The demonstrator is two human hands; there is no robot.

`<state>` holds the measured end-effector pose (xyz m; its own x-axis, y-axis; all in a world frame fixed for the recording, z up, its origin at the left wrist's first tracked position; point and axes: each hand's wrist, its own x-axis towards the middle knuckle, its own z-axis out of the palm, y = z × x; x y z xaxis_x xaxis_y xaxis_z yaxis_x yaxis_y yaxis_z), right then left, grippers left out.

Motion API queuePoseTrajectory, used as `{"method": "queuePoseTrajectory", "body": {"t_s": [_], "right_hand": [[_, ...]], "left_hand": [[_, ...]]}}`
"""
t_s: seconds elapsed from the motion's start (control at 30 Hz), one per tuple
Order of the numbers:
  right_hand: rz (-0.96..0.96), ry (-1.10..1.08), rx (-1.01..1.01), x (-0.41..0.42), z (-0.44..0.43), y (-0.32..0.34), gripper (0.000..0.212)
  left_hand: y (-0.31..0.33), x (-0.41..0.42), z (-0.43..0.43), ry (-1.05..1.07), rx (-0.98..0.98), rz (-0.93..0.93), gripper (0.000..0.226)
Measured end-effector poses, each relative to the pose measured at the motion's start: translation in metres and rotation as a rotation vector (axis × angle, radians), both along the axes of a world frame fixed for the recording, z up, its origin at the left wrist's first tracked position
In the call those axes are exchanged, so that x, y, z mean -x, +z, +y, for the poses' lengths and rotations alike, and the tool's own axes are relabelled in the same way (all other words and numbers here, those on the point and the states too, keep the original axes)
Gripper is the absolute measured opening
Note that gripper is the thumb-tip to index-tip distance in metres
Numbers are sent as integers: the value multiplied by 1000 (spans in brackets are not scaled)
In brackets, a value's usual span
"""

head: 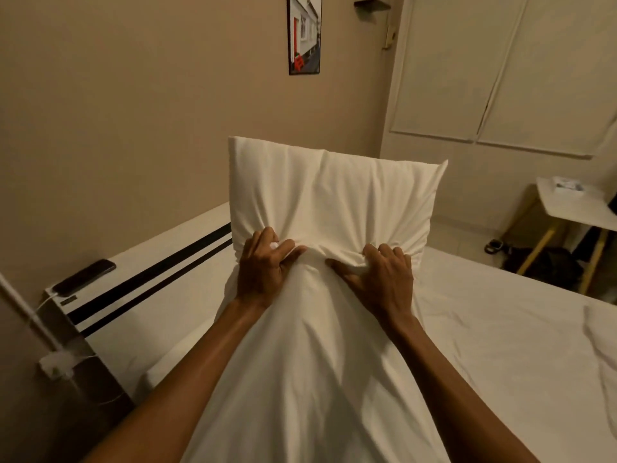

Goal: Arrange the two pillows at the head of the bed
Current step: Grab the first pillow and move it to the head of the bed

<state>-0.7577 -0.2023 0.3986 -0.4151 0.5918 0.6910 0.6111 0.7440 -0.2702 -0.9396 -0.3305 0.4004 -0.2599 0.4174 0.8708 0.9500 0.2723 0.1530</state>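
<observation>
Both hands grip one white pillow [330, 198] across its middle, held up in front of the person above the bed [500, 345]: the left hand [263, 265] bunches the fabric on its left side and the right hand [380, 275] bunches it on the right, fingers closed into the cloth. The far half of the pillow stands up toward the wall, while the near half hangs down between the forearms. The second pillow cannot be told apart in this view. The hold seems to be mostly on the case rather than the filling, so the stuffing could slide and leave the pillow lumpy or folded when set down. To the left, a phone [85, 277] lies on the bedside ledge with a cable [40, 309] attached; a wide swing of the pillow toward that side could knock it off.
</observation>
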Motion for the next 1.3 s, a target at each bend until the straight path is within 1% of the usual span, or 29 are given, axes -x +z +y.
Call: {"method": "queuePoseTrajectory", "body": {"t_s": [0.1, 0.2, 0.3, 0.47, 0.57, 0.63, 0.73, 0.8, 0.9, 1.1, 1.23, 1.3], "right_hand": [[-4, -24, 5, 46, -5, -12, 71], [-7, -74, 41, 86, -11, -26, 71], [-51, -113, 122, 122, -15, -43, 70], [-57, -112, 255, 173, -3, -75, 56], [-57, -75, 325, 203, 9, -100, 50], [-40, -62, 349, 224, 16, -117, 50], [-32, -37, 383, 255, 28, -145, 58], [-34, -49, 413, 277, 36, -164, 61], [-50, -106, 484, 316, 53, -208, 56], [-48, -197, 580, 388, 87, -327, 52], [-71, -196, 610, 427, 97, -415, 49], [-107, -209, 629, 440, 100, -460, 47]], "left_hand": [[-8, 49, 2, -38, 5, -33, 45], [-22, 96, 4, -90, 17, -44, 49], [-38, 137, 8, -130, 43, -60, 48], [-68, 192, 28, -175, 124, -71, 54], [-90, 220, 36, -155, 176, -70, 50], [-107, 241, 44, -158, 196, -68, 48], [-138, 273, 56, -167, 235, -110, 56], [-162, 297, 68, -185, 255, -126, 58], [-209, 337, 96, -223, 275, -132, 58], [-326, 415, 149, -288, 365, -123, 59], [-409, 457, 171, -288, 486, -117, 51], [-451, 472, 175, -213, 565, -134, 42]]}}
